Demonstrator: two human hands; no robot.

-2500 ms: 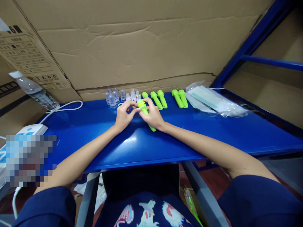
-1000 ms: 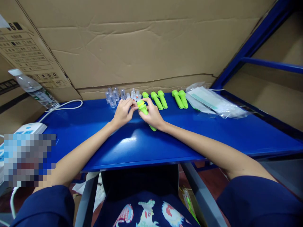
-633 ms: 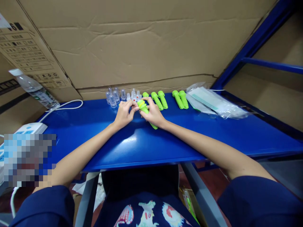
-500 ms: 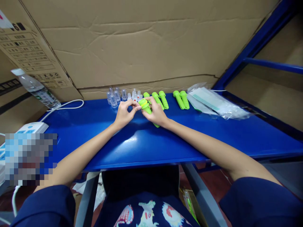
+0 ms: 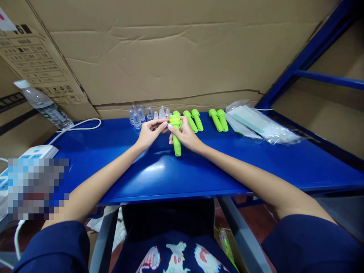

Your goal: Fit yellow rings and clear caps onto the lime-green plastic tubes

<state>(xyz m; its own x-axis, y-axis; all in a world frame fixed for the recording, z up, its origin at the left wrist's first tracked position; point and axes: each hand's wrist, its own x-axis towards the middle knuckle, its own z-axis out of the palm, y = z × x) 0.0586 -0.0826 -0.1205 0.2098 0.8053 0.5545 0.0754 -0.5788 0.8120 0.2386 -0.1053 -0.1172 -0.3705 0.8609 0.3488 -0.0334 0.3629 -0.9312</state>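
A lime-green plastic flashlight [image 5: 176, 146] with a yellow band round its head is held above the desk, its handle pointing down toward me. My right hand [image 5: 187, 135] is closed around it just below the head. From the other side, the thumb and fingers of my left hand [image 5: 150, 133] pinch at the edge of the head, by the yellow band. Behind my hands lie more green flashlights [image 5: 197, 119], partly hidden by the right hand. Several clear plastic caps [image 5: 137, 120] and smaller whitish caps [image 5: 162, 113] stand behind the left hand.
On the right, a pair of green flashlights [image 5: 219, 120] lies near a clear plastic bag [image 5: 258, 123]. A water bottle [image 5: 47, 106] leans at the left, above a white power strip [image 5: 42, 151] and its cable. Cardboard [image 5: 170, 57] walls the back of the blue desk [image 5: 216, 167].
The held flashlight has turned from slanting to nearly upright in view, its handle swinging left and out from under the right palm. Both hands stay on it.
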